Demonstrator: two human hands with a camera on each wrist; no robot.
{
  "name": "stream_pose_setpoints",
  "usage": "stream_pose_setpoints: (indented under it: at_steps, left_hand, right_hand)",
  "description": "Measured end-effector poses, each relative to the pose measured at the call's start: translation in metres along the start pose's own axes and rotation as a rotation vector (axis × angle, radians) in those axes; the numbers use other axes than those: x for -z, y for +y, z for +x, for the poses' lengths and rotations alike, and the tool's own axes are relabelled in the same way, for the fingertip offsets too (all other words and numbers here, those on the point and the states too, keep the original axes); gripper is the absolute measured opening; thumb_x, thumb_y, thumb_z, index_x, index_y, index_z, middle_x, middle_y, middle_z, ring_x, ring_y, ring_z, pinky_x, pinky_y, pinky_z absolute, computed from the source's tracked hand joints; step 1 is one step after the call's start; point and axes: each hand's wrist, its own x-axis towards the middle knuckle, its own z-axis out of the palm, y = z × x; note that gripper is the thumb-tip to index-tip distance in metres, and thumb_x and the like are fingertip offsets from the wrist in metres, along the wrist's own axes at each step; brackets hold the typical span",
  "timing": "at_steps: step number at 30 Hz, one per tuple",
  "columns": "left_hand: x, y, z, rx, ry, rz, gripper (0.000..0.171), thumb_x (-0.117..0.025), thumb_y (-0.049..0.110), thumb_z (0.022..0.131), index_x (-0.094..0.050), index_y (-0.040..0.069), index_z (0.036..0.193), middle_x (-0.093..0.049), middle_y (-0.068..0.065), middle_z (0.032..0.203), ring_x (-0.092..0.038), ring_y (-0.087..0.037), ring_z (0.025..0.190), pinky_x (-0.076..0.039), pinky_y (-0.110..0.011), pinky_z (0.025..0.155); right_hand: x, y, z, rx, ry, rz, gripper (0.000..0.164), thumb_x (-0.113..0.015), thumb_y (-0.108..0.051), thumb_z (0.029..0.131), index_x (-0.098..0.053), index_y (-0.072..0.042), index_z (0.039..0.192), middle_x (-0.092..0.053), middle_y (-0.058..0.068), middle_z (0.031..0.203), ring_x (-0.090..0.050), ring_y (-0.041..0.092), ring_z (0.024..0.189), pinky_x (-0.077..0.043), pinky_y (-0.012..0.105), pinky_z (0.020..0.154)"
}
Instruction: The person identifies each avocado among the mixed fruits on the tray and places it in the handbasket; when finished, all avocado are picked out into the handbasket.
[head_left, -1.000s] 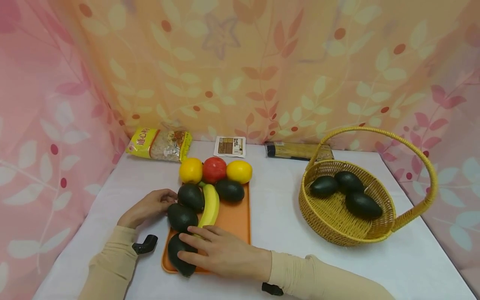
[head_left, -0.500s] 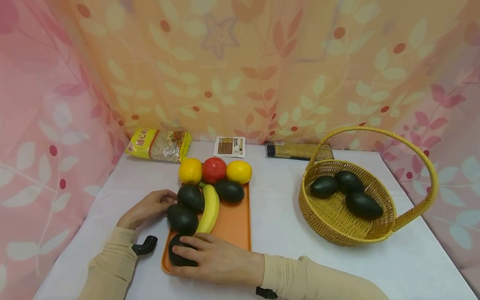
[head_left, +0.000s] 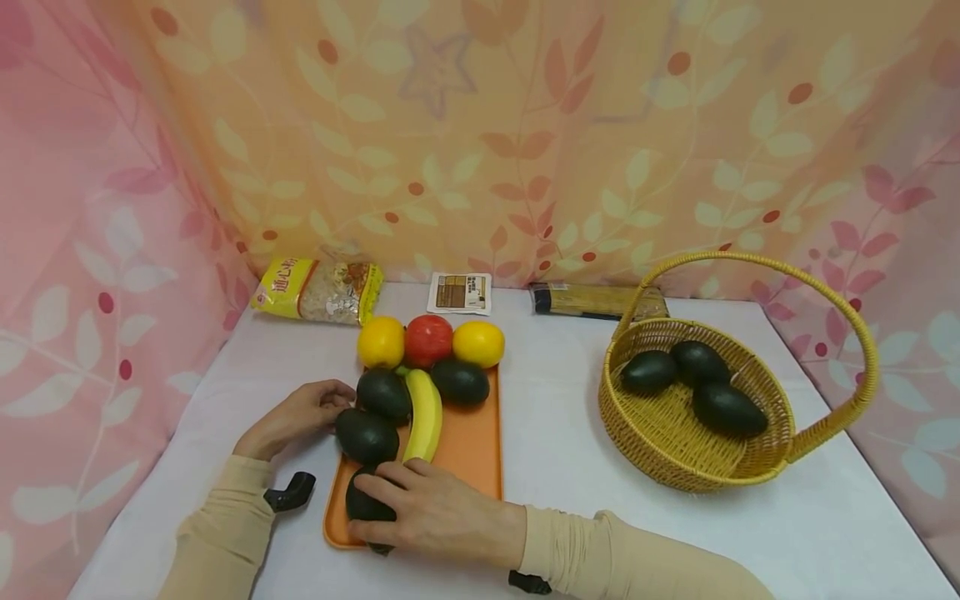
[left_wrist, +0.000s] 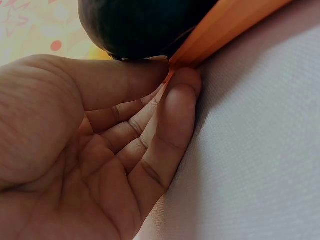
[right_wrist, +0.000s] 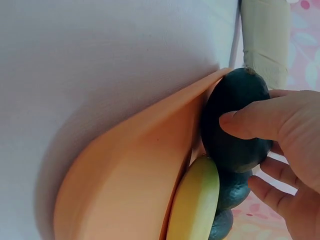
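Note:
In the head view my right hand [head_left: 442, 510] grips a dark avocado [head_left: 366, 498] at the front left corner of an orange tray [head_left: 471, 446]. The right wrist view shows the thumb [right_wrist: 250, 120] across that avocado and the fingers behind it. My left hand [head_left: 300, 417] pinches the tray's left rim, its thumb [left_wrist: 125, 80] just under an avocado [left_wrist: 140, 27] in the left wrist view. Two more avocados line the tray's left side, touching a banana [head_left: 425, 417]. Another avocado [head_left: 461, 382] lies right of the banana's stem.
Two yellow fruits and a red fruit [head_left: 428, 340] sit along the tray's far end. At right stands a wicker basket [head_left: 645, 442] with a tall handle, holding three avocados. A pasta bag [head_left: 318, 290], a small packet [head_left: 460, 293] and a long noodle pack [head_left: 585, 300] lie behind.
My right hand has drawn back from the banana's near end and closed round the front avocado, which has turned and shifted slightly right. The left hand stays at the rim.

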Motion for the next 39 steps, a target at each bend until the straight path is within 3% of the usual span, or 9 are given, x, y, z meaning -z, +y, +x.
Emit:
stream_pose_setpoints:
  at_steps: [8, 16, 21, 24, 29, 39]
  left_hand:
    - [0.0009, 0.0025, 0.0002, -0.027, -0.007, 0.010, 0.039, -0.061, 0.011, 0.089, -0.055, -0.002, 0.125, -0.067, -0.010, 0.096, -0.060, -0.020, 0.085, -0.048, -0.030, 0.081]
    - [0.0009, 0.0024, -0.0006, -0.031, -0.011, -0.001, 0.039, -0.061, 0.011, 0.089, -0.055, -0.003, 0.125, -0.067, -0.010, 0.095, -0.059, -0.019, 0.084, -0.048, -0.029, 0.079]
    - [0.0002, 0.0018, -0.0012, -0.044, -0.018, 0.000, 0.039, -0.059, 0.011, 0.090, -0.054, -0.004, 0.126, -0.066, -0.010, 0.096, -0.058, -0.018, 0.083, -0.048, -0.030, 0.077]
    - [-0.0001, 0.0016, -0.0015, -0.044, -0.017, -0.005, 0.039, -0.059, 0.010, 0.090, -0.054, -0.004, 0.127, -0.066, -0.010, 0.097, -0.058, -0.018, 0.083, -0.049, -0.030, 0.077]
    - [0.0002, 0.0022, -0.0014, -0.042, -0.016, 0.001, 0.039, -0.058, 0.009, 0.090, -0.053, -0.004, 0.127, -0.066, -0.010, 0.096, -0.059, -0.018, 0.083, -0.049, -0.030, 0.077]
    - [0.0005, 0.0014, -0.0021, -0.039, -0.005, 0.026, 0.038, -0.058, 0.009, 0.089, -0.055, -0.005, 0.125, -0.065, -0.012, 0.099, -0.058, -0.019, 0.085, -0.048, -0.030, 0.078]
  right_hand:
    - [0.0003, 0.0010, 0.0001, -0.010, -0.068, -0.014, 0.045, -0.056, -0.044, 0.096, -0.047, -0.039, 0.140, -0.040, -0.006, 0.154, -0.044, 0.013, 0.119, -0.042, 0.021, 0.089]
    - [-0.0008, -0.0002, 0.0026, -0.033, -0.021, -0.060, 0.041, -0.058, -0.042, 0.096, -0.049, -0.042, 0.136, -0.051, -0.003, 0.138, -0.048, 0.014, 0.108, -0.041, 0.022, 0.087]
    - [-0.0014, -0.0008, 0.0033, -0.044, -0.012, -0.065, 0.047, -0.062, -0.053, 0.089, -0.051, -0.040, 0.133, -0.052, -0.001, 0.134, -0.049, 0.016, 0.114, -0.042, 0.025, 0.094]
    - [-0.0021, -0.0006, 0.0036, -0.035, -0.011, -0.055, 0.040, -0.062, -0.047, 0.091, -0.053, -0.038, 0.129, -0.052, -0.002, 0.133, -0.047, 0.016, 0.121, -0.042, 0.027, 0.100]
    - [-0.0022, 0.0002, 0.0030, -0.009, -0.042, -0.036, 0.033, -0.060, -0.038, 0.095, -0.054, -0.036, 0.128, -0.048, -0.005, 0.145, -0.044, 0.015, 0.124, -0.041, 0.025, 0.098]
    - [-0.0005, 0.0039, 0.0020, -0.008, -0.059, -0.010, 0.041, -0.062, -0.047, 0.092, -0.052, -0.034, 0.130, -0.052, -0.008, 0.138, -0.045, 0.014, 0.125, -0.040, 0.026, 0.101]
